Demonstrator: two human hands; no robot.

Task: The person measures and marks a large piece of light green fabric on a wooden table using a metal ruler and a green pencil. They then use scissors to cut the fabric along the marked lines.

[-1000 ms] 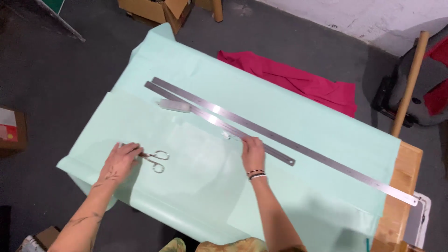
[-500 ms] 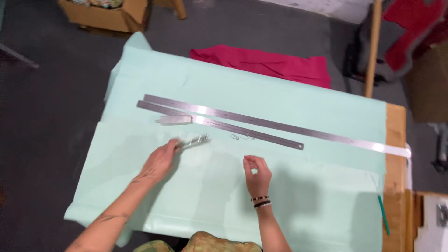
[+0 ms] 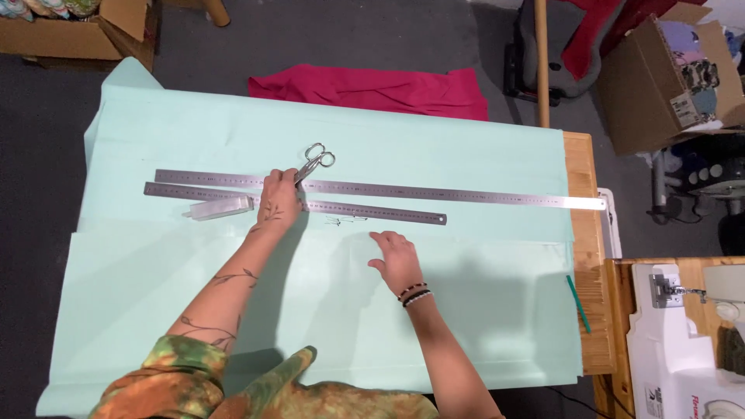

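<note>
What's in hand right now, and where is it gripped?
The left hand holds the scissors by the blade end, with the handle loops pointing away over the long ruler. The right hand holds nothing; it lies flat on the green fabric.

Wooden table (image 3: 583,233), mint fabric (image 3: 434,147) spread over it, green pencil (image 3: 577,303) at edge

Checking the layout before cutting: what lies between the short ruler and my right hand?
Head view: only bare mint fabric with small pen marks lies between the short ruler and the right hand.
</note>
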